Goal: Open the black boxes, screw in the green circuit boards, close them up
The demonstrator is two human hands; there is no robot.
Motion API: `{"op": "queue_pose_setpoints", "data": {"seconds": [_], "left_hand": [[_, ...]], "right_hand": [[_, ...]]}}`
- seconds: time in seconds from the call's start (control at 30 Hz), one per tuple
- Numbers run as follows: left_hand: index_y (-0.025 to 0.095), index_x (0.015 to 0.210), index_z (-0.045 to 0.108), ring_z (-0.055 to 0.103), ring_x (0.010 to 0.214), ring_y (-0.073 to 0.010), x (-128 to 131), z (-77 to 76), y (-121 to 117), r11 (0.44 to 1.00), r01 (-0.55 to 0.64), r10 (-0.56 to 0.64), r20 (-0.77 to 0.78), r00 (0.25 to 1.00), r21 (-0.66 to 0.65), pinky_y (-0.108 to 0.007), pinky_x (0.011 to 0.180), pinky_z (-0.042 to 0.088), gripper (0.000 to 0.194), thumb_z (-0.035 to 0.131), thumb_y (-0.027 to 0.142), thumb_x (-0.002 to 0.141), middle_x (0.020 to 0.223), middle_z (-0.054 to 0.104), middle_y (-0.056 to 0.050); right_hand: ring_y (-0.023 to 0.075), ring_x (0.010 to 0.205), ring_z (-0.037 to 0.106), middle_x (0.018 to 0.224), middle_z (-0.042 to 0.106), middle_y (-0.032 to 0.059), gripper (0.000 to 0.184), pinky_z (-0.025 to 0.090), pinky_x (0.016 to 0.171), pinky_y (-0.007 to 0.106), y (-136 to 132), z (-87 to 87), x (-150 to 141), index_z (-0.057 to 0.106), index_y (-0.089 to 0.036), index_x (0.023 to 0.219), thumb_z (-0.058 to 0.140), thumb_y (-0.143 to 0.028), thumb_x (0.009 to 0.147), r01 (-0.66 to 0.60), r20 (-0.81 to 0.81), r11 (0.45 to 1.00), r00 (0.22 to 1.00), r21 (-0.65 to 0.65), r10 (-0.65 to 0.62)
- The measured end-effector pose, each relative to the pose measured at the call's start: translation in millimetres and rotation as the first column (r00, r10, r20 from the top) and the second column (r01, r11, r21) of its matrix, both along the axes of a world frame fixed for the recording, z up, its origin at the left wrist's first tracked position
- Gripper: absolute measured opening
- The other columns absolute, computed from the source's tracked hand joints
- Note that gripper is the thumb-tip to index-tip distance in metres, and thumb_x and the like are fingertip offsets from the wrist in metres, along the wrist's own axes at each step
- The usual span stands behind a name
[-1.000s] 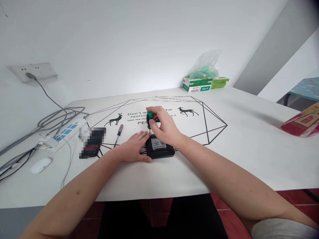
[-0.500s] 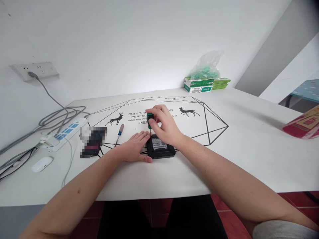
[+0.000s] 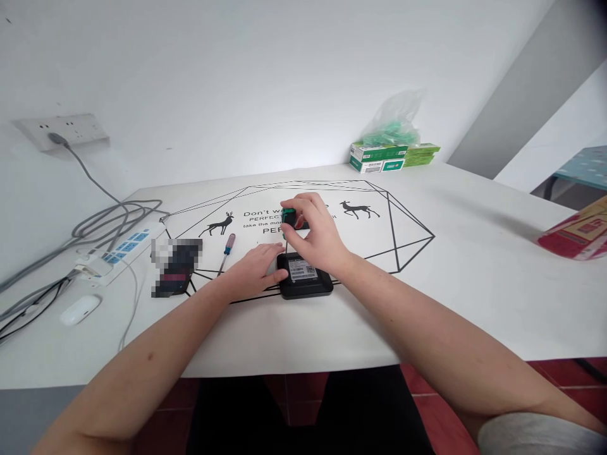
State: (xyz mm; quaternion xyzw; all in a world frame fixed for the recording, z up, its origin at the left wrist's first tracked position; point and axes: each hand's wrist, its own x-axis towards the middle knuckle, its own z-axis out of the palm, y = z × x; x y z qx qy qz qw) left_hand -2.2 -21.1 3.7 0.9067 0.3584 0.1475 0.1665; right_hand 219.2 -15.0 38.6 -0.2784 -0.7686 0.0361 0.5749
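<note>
A green-and-black screwdriver (image 3: pixel 288 218) stands almost upright in my right hand (image 3: pixel 315 234), its fingers closed round the handle. The shaft points down at the far left corner of a flat black plastic box (image 3: pixel 308 291) with a white printed label on top. Whether the tip sits in a screw is too small to tell. My left hand (image 3: pixel 253 268) grips the left edge of the box, thumb on the rim and fingers by the far corner. A second screwdriver (image 3: pixel 228 245), with a reddish and blue handle, lies left of that hand.
A blurred-out dark phone-like object (image 3: pixel 177 272), a white earbud case (image 3: pixel 80 309) and a power strip (image 3: pixel 126 253) with cables lie left. Green boxes (image 3: pixel 379 153) bearing a plastic bag (image 3: pixel 393 123) stand at the wall. A red package (image 3: pixel 576 234) sits far right.
My left hand has drawn its fingers in, and its thumb has moved up from the box's near corner onto its left edge. The screwdriver handle has turned slightly in my right hand.
</note>
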Motion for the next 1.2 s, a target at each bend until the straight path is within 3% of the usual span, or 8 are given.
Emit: {"op": "queue_pose_setpoints", "data": {"seconds": [0.07, 0.17, 0.57, 0.7, 0.83, 1.0, 1.1, 1.2], "left_hand": [[0.020, 0.141, 0.062, 0.061, 0.141, -0.0356, 1.4, -0.5, 1.1, 0.997, -0.039, 0.036, 0.049, 0.998, 0.066, -0.058, 0.121, 0.049, 0.045, 0.045, 0.050, 0.111, 0.147, 0.068, -0.016], [0.022, 0.126, 0.066, 0.066, 0.131, -0.0320, 1.6, -3.7, 3.5, 0.987, -0.097, 0.084, 0.104, 0.991, 0.126, -0.054, 0.116, 0.053, 0.032, 0.048, 0.041, 0.108, 0.133, 0.074, -0.013], [0.024, 0.103, 0.069, 0.069, 0.112, -0.0297, 5.0, -2.1, 5.7, 0.992, -0.072, 0.058, 0.139, 0.989, 0.099, -0.050, 0.106, 0.056, 0.024, 0.052, 0.042, 0.104, 0.113, 0.076, -0.009], [0.024, 0.095, 0.067, 0.070, 0.103, -0.0274, 2.0, -2.3, 10.3, 0.982, -0.137, 0.118, 0.143, 0.983, 0.132, -0.046, 0.100, 0.055, 0.022, 0.051, 0.036, 0.105, 0.102, 0.076, -0.007], [0.023, 0.100, 0.070, 0.070, 0.111, -0.0305, -7.5, -5.5, 23.0, 0.920, -0.326, 0.325, 0.043, 0.945, 0.217, -0.051, 0.107, 0.051, 0.019, 0.052, 0.028, 0.103, 0.109, 0.078, -0.009], [0.020, 0.124, 0.073, 0.064, 0.130, -0.0398, -18.7, -11.1, 36.6, 0.830, -0.516, 0.532, -0.026, 0.846, 0.213, -0.062, 0.111, 0.048, 0.032, 0.050, 0.024, 0.101, 0.136, 0.072, -0.017], [0.020, 0.134, 0.070, 0.062, 0.134, -0.0381, -20.4, -8.0, 32.5, 0.868, -0.461, 0.465, 0.025, 0.885, 0.183, -0.063, 0.117, 0.046, 0.040, 0.045, 0.027, 0.104, 0.140, 0.070, -0.016], [0.021, 0.142, 0.067, 0.058, 0.140, -0.0352, -16.2, -1.1, 17.9, 0.956, -0.269, 0.266, 0.040, 0.963, 0.116, -0.060, 0.125, 0.040, 0.045, 0.046, 0.044, 0.109, 0.144, 0.068, -0.014]], "right_hand": [[0.0203, 0.096, 0.064, 0.122, 0.059, 0.0095, 0.035, 0.061, 0.072, 0.038, 0.1, 1.1, 0.3, 0.060, -0.027, 0.130, 0.062, -0.014, 0.097, -0.002, -0.024, 1.000, 1.000, 0.011, 0.003], [0.0201, 0.097, 0.064, 0.120, 0.059, 0.0087, 0.034, 0.061, 0.071, 0.036, 0.7, 2.1, 0.6, 0.061, -0.027, 0.129, 0.062, -0.014, 0.097, -0.012, -0.064, 1.000, 0.998, 0.027, 0.014], [0.0209, 0.096, 0.062, 0.118, 0.059, 0.0083, 0.033, 0.060, 0.069, 0.038, -0.6, 2.5, 0.2, 0.060, -0.028, 0.130, 0.062, -0.019, 0.098, 0.010, -0.112, 1.000, 0.994, -0.007, -0.010], [0.0205, 0.096, 0.061, 0.118, 0.057, 0.0083, 0.033, 0.059, 0.068, 0.036, -0.4, 2.9, 0.4, 0.060, -0.028, 0.130, 0.064, -0.019, 0.098, 0.015, -0.152, 0.999, 0.988, 0.044, -0.008], [0.0218, 0.099, 0.061, 0.117, 0.058, 0.0085, 0.031, 0.059, 0.067, 0.036, 0.7, 3.9, 1.4, 0.060, -0.028, 0.129, 0.064, -0.020, 0.099, 0.042, -0.167, 0.996, 0.986, 0.079, -0.028], [0.0218, 0.094, 0.061, 0.115, 0.058, 0.0084, 0.031, 0.059, 0.066, 0.038, 1.0, 3.7, 0.9, 0.059, -0.028, 0.128, 0.063, -0.021, 0.098, 0.049, -0.128, 0.997, 0.991, 0.056, -0.041], [0.0219, 0.095, 0.061, 0.116, 0.058, 0.0088, 0.031, 0.058, 0.066, 0.038, 0.3, 4.0, 0.6, 0.059, -0.028, 0.128, 0.062, -0.020, 0.098, 0.036, -0.126, 0.997, 0.992, 0.067, -0.027], [0.0218, 0.092, 0.059, 0.114, 0.058, 0.0082, 0.033, 0.057, 0.068, 0.040, -1.1, 6.0, 1.8, 0.060, -0.028, 0.126, 0.062, -0.018, 0.095, 0.072, -0.112, 0.995, 0.992, 0.074, -0.064]]}}
